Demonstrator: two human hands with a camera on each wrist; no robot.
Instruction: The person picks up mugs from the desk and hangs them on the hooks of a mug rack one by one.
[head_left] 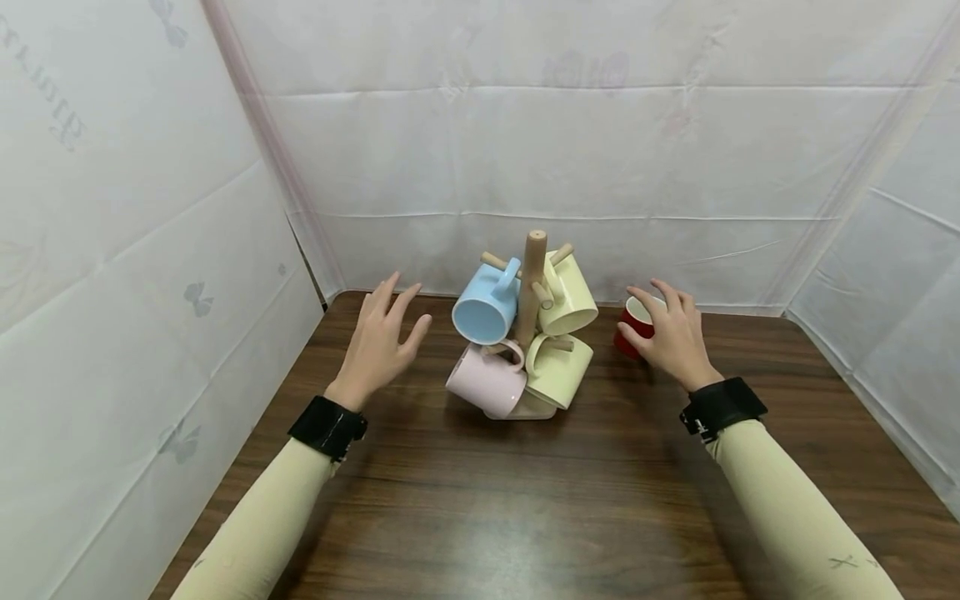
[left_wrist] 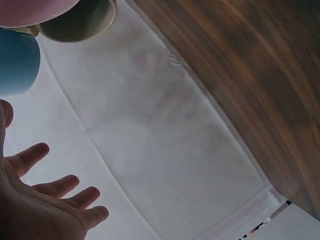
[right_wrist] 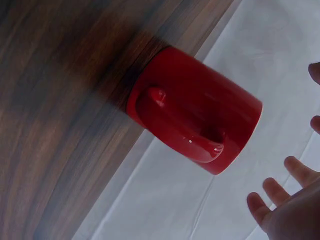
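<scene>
My right hand (head_left: pixel 673 333) hovers over a red mug (head_left: pixel 633 340) with a white inside, its fingers spread. In the right wrist view the red mug (right_wrist: pixel 192 110) stands upright on the table, handle facing the camera, and the fingertips are apart from it. My left hand (head_left: pixel 378 342) hangs in the air with fingers spread, holding nothing. Right of it stands a wooden mug tree (head_left: pixel 534 275). On its pegs hang a blue mug (head_left: pixel 486 310), a pink mug (head_left: pixel 487 380), an upper pale yellow mug (head_left: pixel 572 296) and a lower pale yellow mug (head_left: pixel 561 373).
The brown wooden table (head_left: pixel 480 500) reaches back to a white cloth wall (head_left: pixel 525 150). Similar cloth closes off the left side (head_left: pixel 135 292) and the right side (head_left: pixel 885 275). Both wrists wear black straps.
</scene>
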